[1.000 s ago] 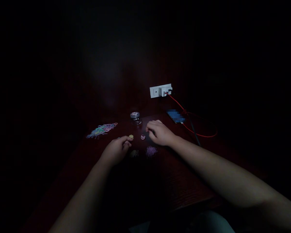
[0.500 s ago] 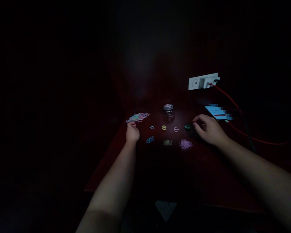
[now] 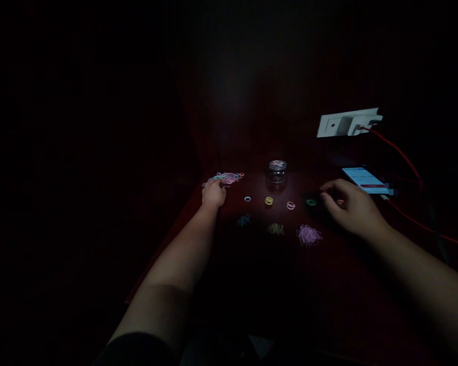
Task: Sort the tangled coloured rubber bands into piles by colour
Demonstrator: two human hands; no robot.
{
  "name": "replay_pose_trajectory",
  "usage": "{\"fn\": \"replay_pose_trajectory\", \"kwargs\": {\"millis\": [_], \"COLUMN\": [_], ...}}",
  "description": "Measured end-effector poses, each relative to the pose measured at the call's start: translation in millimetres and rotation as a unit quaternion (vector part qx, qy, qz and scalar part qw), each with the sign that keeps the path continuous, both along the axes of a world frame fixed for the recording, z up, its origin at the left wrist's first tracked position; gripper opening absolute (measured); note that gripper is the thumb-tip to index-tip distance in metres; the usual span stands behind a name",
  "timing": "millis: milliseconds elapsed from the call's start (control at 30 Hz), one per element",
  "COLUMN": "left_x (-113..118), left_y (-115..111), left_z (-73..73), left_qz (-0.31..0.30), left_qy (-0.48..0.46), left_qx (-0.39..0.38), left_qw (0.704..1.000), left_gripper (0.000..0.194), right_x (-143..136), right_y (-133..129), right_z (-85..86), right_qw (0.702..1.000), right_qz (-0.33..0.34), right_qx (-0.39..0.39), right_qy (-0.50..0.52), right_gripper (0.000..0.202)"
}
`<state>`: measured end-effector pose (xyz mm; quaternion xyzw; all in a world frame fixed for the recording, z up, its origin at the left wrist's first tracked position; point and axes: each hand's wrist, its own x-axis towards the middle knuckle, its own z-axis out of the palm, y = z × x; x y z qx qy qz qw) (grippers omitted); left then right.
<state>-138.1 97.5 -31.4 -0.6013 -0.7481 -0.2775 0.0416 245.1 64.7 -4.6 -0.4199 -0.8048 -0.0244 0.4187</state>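
Note:
My left hand (image 3: 214, 193) reaches over a mixed pile of coloured rubber bands (image 3: 232, 177), its fingers stretched out and touching the near side. My right hand (image 3: 353, 206) hovers to the right of a small green hair band (image 3: 311, 203), thumb and forefinger drawn together; whatever is between them is too dark to make out. Left of the green one, in a row, lie a pale blue ring (image 3: 248, 199), yellow bands (image 3: 269, 201) and pink bands (image 3: 290, 206). Nearer me are small heaps of blue bands (image 3: 244, 220), yellowish bands (image 3: 276, 229) and purple bands (image 3: 309, 235).
A clear lidded jar (image 3: 277, 172) stands behind the row. At the right lies a lit phone (image 3: 366, 180) on a red cable (image 3: 416, 220). A white charger (image 3: 356, 125) sits in a wall socket (image 3: 330, 126). The surroundings are very dark.
My left hand has moved forward onto the mixed pile, with its fingers now extended. My right hand stays beside the green band. The view has shifted, so things appear farther right.

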Motion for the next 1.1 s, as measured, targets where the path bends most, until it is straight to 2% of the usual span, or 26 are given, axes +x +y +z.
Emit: {"fn": "replay_pose_trajectory", "kwargs": {"millis": [233,367,467,600,733,800,900,1000,1100], "left_x": [0,-3,0,12,50,81,132,170,184], "left_y": [13,16,9,-15,-43,-55,-73,-90,-101], "left_z": [1.0,-0.7,1.7,11.3,26.3,34.4,43.6,44.3,36.1], "left_qz": [0.017,0.005,-0.008,-0.059,-0.118,-0.190,-0.287,-0.339,-0.345], "left_qy": [0.026,0.024,0.023,-0.006,-0.041,-0.148,-0.283,-0.372,-0.393], "left_qx": [-0.025,-0.033,-0.014,0.056,0.095,0.137,0.137,0.136,0.149], "left_qw": [0.999,0.999,1.000,0.997,0.988,0.961,0.905,0.853,0.839], "left_gripper": [0.024,0.021,0.021,0.026,0.026,0.019,0.014,0.012,0.009], "right_x": [2,5,9,16,14,8,-6,-19,-27], "right_y": [-3,-7,-12,-17,-17,-18,-24,-34,-44], "right_z": [4.4,7.9,10.2,13.1,13.6,12.4,9.3,6.7,7.7], "right_qw": [0.999,0.998,0.997,0.993,0.988,0.988,0.982,0.964,0.947], "right_qz": [-0.023,-0.043,-0.049,-0.052,-0.047,-0.023,0.056,0.150,0.214], "right_qx": [0.001,-0.005,-0.006,-0.010,-0.015,-0.045,-0.117,-0.178,-0.195], "right_qy": [0.037,0.050,0.067,0.109,0.146,0.149,0.139,0.129,0.138], "right_gripper": [0.015,0.014,0.013,0.014,0.015,0.016,0.015,0.018,0.020]}}
